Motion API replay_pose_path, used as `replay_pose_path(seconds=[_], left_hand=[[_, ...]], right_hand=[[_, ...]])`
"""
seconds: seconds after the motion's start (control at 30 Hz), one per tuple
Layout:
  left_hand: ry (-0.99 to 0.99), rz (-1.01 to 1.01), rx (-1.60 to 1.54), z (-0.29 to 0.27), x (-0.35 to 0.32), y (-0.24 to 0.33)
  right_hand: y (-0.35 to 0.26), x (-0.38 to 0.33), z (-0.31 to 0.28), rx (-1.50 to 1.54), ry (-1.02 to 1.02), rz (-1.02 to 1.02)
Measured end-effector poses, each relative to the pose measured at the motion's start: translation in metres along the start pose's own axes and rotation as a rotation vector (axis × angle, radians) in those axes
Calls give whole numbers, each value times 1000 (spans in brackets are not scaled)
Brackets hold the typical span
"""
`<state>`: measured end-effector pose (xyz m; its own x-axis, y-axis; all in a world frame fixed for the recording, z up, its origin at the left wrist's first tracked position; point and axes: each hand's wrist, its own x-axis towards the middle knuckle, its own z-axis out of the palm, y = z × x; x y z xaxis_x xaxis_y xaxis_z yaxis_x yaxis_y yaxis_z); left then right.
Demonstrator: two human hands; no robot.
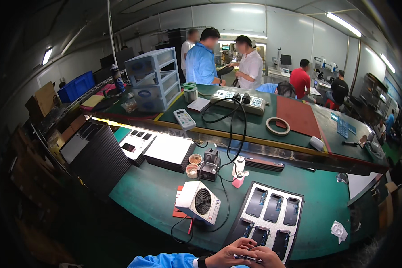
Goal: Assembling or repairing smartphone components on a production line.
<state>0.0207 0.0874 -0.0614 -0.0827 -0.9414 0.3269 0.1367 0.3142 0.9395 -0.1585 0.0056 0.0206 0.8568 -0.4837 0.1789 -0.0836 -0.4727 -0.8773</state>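
My left hand (230, 253) and my right hand (269, 258) meet at the lower edge, fingers closed around a small, thin dark object. The fingers cover most of it, so its kind cannot be made out. Just beyond them a white-lined tray (261, 222) with a dark rim lies on the green bench. In its slots sit several dark phone bodies (257, 203) with bluish parts at their upper ends. My hands overlap the near left corner of this tray. A blue sleeve and a dark wristband show on my left arm.
Left of the tray stands a white fan unit (194, 201) with a trailing cable. Behind it are a black device (210, 164), small round tubs (192, 170) and a pump bottle (239, 167). A raised shelf carries a power strip (239, 102) and tape roll (277, 126). Co-workers stand beyond.
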Motion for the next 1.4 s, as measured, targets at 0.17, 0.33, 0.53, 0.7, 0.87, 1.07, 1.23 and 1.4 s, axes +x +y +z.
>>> replay_pose_path(seconds=[0.17, 0.33, 0.53, 0.7, 0.87, 1.07, 1.23, 1.4], left_hand=[[-27, -28, 19, 0, -1, -1], [-45, -77, -51, -3, -6, -4], [138, -40, -144, -2, -2, 17], [156, 3, -84, -3, -4, 14], [158, 30, -47, -2, -3, 12], [51, -14, -70, -8, -14, -11], [96, -67, -25, -11, -11, 1], [103, -94, -96, -13, -11, 6]], right_hand=[[0, -4, -3, 0, -24, 20], [1, -12, -4, -36, -21, 84], [-9, -13, -13, -44, 20, 148], [-8, -13, -15, -49, 29, 116], [-5, -12, -15, -84, 27, 94], [-5, -12, -14, -75, -10, 105], [-8, -9, -14, -63, 11, 123], [-6, -7, -13, -65, 3, 132]])
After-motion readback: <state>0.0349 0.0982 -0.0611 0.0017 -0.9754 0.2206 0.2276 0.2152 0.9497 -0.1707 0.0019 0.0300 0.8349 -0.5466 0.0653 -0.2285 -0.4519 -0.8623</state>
